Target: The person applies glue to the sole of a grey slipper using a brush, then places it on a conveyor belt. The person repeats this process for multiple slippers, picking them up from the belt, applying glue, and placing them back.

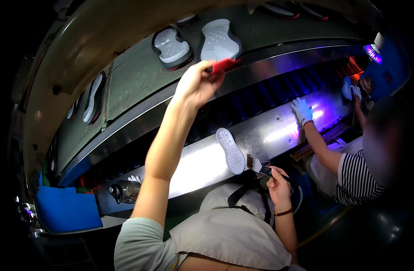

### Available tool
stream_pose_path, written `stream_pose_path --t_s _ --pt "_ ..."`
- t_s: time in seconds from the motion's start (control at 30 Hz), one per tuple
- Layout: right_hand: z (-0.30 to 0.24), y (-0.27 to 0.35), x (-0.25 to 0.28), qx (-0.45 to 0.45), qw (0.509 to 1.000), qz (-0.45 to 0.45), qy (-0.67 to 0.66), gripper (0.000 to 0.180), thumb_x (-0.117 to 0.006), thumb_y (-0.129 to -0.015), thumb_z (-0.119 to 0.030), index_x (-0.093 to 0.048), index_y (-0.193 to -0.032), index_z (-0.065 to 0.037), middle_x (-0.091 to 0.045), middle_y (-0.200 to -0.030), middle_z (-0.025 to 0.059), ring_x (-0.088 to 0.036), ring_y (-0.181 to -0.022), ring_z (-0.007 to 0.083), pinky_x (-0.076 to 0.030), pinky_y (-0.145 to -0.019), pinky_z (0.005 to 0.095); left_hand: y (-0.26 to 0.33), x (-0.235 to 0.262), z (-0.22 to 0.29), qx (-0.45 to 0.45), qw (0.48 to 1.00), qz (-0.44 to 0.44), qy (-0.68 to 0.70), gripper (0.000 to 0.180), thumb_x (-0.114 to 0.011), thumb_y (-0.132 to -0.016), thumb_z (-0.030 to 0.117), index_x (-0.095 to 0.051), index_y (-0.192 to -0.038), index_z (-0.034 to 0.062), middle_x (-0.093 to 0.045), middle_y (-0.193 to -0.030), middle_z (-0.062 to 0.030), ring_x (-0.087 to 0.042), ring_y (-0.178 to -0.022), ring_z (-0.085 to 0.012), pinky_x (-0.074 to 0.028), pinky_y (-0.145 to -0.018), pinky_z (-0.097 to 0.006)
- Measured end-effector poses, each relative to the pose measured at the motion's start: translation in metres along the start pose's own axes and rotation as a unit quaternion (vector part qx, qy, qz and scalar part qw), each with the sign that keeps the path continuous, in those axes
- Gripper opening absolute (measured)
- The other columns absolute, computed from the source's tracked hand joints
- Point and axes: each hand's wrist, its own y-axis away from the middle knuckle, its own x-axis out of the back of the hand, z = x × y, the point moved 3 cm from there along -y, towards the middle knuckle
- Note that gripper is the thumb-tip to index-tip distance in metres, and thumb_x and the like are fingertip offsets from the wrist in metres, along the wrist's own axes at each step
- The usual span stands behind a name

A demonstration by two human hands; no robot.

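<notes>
Reaching up: left hand is stretched way out over the conveyor, fingers pinched tight on a small red piece, right by the grey sole riding the belt, probably because that's as far as the arm goes.
Brush hand: right hand stays low near the apron, wrapped around a dark-handled brush, bristles just beside the white sole.
White sole: propped tread-up against the shiny metal shelf, I'd guess so it's handy for brushing.
Belt stuff: a black-rimmed sole sits next to the grey one, more soles further left.
In the way: the metal rail runs between the body and the belt, so the reach goes over it.
Also around: a metal can, a blue tray, and a co-worker's gloved hand on the right under purple light.
</notes>
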Motion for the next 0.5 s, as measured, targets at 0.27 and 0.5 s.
stream_pose_path --t_s 0.27,0.5 --pt "0.033 -0.016 -0.032 -0.027 0.993 -0.050 0.105 0.015 -0.058 -0.081 -0.008 -0.057 -0.095 -0.002 -0.056 -0.073 0.0007 -0.050 -0.057 0.0076 -0.040 -0.051 0.0188 0.058 0.033 -0.024 0.064 0.992 -0.067 0.090 0.035 -0.046 -0.075 -0.004 -0.039 -0.109 -0.0093 -0.050 -0.105 -0.0234 -0.054 -0.097 -0.0336 -0.047 -0.084 -0.049" --pt "0.046 -0.025 -0.027 -0.020 0.993 -0.048 0.109 0.022 -0.062 -0.075 -0.003 -0.057 -0.096 0.000 -0.061 -0.080 0.0055 -0.059 -0.068 0.0113 -0.043 -0.052 0.0179 0.141 0.119 -0.042 0.068 0.980 -0.163 0.089 0.065 -0.062 -0.061 0.002 -0.036 -0.121 -0.0033 -0.051 -0.110 -0.0168 -0.056 -0.096 -0.0229 -0.047 -0.081 -0.034"
